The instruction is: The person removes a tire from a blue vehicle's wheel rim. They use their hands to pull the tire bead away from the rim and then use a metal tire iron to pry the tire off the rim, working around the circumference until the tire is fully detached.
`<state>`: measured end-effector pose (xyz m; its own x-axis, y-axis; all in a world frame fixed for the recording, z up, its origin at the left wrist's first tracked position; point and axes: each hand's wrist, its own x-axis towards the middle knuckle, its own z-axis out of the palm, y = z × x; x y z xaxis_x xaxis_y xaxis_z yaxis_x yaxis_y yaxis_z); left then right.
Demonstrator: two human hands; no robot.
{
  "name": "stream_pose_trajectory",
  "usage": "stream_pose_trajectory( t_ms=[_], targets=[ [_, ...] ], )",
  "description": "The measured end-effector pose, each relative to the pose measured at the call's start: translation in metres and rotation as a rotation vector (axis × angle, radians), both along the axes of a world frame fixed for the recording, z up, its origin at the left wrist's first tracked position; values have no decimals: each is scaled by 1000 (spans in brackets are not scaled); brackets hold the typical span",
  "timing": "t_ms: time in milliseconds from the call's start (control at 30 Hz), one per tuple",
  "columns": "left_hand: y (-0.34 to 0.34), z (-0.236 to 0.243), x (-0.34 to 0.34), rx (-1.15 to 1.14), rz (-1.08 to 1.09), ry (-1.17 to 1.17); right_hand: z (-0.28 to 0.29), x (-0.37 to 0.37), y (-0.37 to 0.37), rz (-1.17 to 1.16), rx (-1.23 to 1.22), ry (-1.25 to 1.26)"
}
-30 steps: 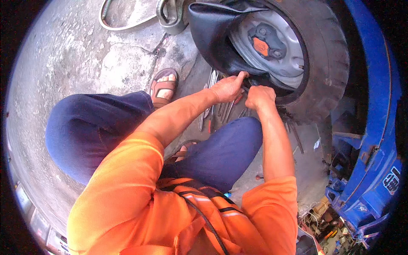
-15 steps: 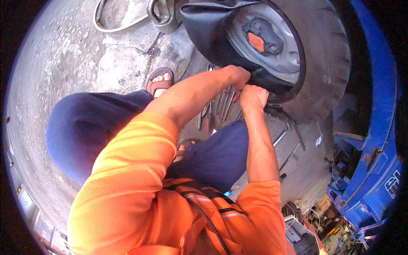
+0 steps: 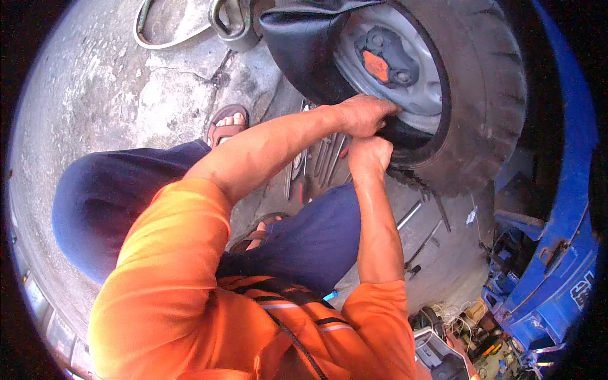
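Note:
A large tyre [image 3: 481, 107] surrounds a grey wheel rim [image 3: 418, 95] with an orange-centred hub piece [image 3: 377, 65]. A folded black rubber sheet or tube [image 3: 297, 35] hangs into the gap along the rim's left and lower side. My left hand [image 3: 365, 116], fingers curled, presses on the black rubber at the rim's lower edge. Just below it, my right hand [image 3: 370, 152] is closed in a fist at the tyre's inner bead; what it grips is hidden. Several metal tools [image 3: 320, 161] lie on the floor beneath my arms.
Looped rubber pieces [image 3: 228, 31] lie on the cracked concrete floor [image 3: 114, 95] at the upper left. A blue metal panel [image 3: 544, 266] rises along the right. Cables and clutter [image 3: 481, 329] fill the lower right. Long bars [image 3: 418, 225] lie beside my knee.
My left hand has moved right and over the rubber toward the rim, covering the lower rubber fold. My right hand has shifted slightly left in the view, still closed.

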<state>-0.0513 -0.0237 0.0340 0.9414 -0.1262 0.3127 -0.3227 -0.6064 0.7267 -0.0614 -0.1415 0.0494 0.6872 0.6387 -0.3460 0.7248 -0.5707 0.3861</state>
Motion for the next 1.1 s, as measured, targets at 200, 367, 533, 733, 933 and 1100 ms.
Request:
stream_pose_trajectory(
  t_ms=[200,367,533,733,933,1100],
  targets=[
    [-7,18,21,-264,-288,648,16,-4,5,17,-70,52],
    [-45,44,41,-93,-129,703,23,-5,8,74,-51,117],
    [-41,56,54,100,-284,692,-14,10,-14,220,63,29],
    [-35,80,8,-167,2,557,-42,14,-33,142,-125,-123],
    [-39,58,-26,-849,9,487,-50,1,-26,187,-365,-341],
    [-37,47,-10,-728,-331,461,-32,18,-23,89,-23,43]
  ],
)
